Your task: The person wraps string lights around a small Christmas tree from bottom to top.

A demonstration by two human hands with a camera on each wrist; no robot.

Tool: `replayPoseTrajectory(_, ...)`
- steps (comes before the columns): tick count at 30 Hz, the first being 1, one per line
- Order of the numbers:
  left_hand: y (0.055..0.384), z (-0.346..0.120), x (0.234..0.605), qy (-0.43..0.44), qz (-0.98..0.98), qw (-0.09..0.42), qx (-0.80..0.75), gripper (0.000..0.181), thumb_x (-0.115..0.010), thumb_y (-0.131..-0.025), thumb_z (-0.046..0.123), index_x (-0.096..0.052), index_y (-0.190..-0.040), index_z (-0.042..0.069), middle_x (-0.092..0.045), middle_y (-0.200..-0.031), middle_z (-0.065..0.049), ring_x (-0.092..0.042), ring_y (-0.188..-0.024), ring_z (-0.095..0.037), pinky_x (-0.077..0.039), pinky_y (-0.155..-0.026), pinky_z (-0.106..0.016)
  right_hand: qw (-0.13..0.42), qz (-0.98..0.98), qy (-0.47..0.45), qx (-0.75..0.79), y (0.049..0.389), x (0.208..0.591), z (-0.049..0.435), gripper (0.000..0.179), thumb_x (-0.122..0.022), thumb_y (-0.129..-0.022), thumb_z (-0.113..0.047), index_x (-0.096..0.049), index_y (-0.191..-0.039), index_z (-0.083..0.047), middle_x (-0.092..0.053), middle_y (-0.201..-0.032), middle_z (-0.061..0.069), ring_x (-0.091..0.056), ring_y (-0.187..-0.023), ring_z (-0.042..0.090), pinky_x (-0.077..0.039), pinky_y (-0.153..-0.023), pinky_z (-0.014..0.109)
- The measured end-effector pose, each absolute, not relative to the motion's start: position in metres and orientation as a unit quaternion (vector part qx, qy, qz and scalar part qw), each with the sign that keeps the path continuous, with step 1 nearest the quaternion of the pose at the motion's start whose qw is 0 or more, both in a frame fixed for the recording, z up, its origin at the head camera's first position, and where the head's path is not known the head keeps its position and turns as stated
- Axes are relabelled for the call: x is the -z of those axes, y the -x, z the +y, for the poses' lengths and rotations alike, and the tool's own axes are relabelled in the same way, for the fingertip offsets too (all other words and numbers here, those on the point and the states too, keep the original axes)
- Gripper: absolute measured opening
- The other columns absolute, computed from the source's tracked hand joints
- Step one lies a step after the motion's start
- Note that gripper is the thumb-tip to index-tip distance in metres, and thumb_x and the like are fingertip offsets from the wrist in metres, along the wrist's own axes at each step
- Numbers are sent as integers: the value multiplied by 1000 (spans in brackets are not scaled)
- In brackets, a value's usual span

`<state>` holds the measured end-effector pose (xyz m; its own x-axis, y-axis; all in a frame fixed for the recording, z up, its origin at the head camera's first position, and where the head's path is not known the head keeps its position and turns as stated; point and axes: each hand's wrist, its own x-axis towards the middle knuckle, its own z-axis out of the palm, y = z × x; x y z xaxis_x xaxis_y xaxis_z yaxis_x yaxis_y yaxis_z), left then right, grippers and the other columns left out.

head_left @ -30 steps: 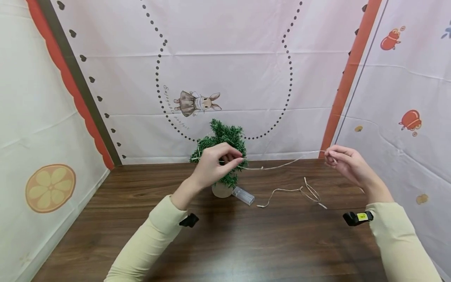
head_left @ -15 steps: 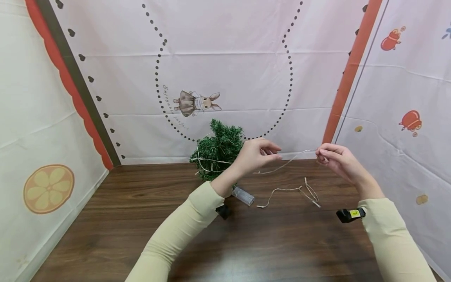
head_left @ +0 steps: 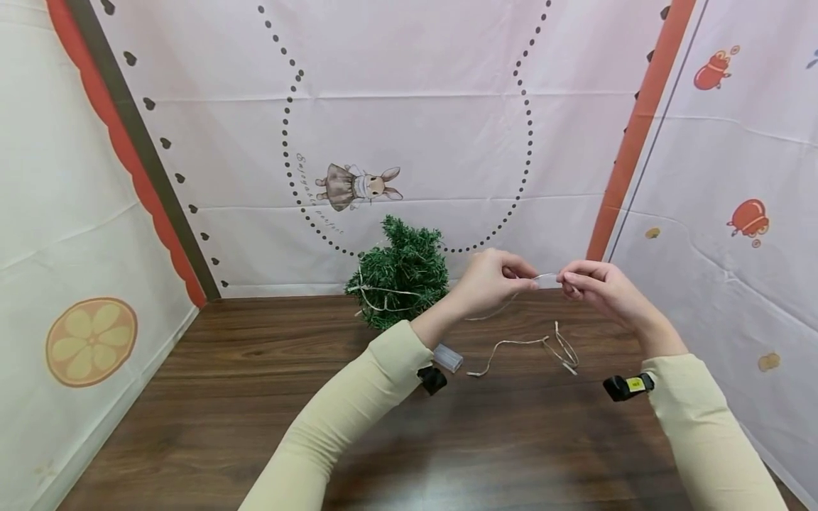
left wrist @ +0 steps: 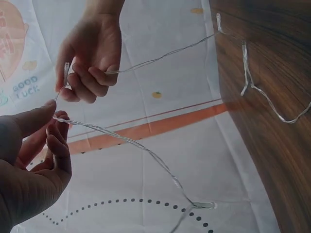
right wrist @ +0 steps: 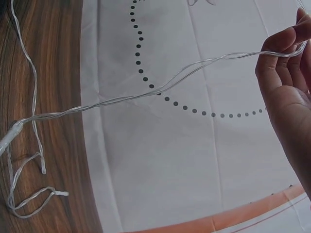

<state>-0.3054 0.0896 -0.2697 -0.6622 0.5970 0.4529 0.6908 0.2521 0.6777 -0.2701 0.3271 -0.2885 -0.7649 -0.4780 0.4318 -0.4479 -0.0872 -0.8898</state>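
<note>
My left hand [head_left: 492, 280] pinches the clear wire of a string of lights between thumb and fingertips, right of the small green artificial tree [head_left: 399, 273]. Close in front of it, my right hand [head_left: 597, 291] grips another part of the wire with curled fingers. A little light bulb [left wrist: 66, 73] stands up by its fingers in the left wrist view. Part of the light string [head_left: 385, 289] is looped across the tree's front. The loose end [head_left: 517, 343] trails over the table. My left arm hides the tree's base.
A clear plastic battery box [head_left: 449, 358] lies on the brown wooden table [head_left: 268, 397], partly behind my left sleeve. Printed cloth [head_left: 447, 156] hangs at the back and both sides. A black camera sits on each wrist.
My left hand has left the tree's front, slid right along the wire and pinched it near my right hand. The right hand has shifted slightly left, still holding the wire.
</note>
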Motion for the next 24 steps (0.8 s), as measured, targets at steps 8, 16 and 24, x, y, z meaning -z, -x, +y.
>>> replayPoseTrajectory(8,307,90,266,397,-790,50,465,5,-75,-82,18,-75,-82,13,-71,-74,6,-62,-61,-2,-50,-59,-16,23,689,327,647,266,286,327,29,-37,-100,3,-65,-102,-5,-58,-83,-3,-53,-76,6,-48,-67,20)
replayPoseTrajectory(16,319,74,249,363,-794,37,487,8,-72,-85,17,-74,-86,9,-72,-76,-4,-66,-62,-9,-53,-60,-21,44,644,352,678,263,295,343,35,-32,-99,8,-64,-106,-2,-65,-99,-1,-56,-82,5,-50,-72,18)
replayPoseTrajectory(24,335,47,216,324,-799,50,504,11,-69,-87,17,-73,-91,7,-73,-84,-7,-70,-73,-14,-49,-63,-23,32,614,375,693,263,297,362,40,-26,-98,11,-63,-108,2,-62,-96,3,-50,-78,10,-44,-68,22)
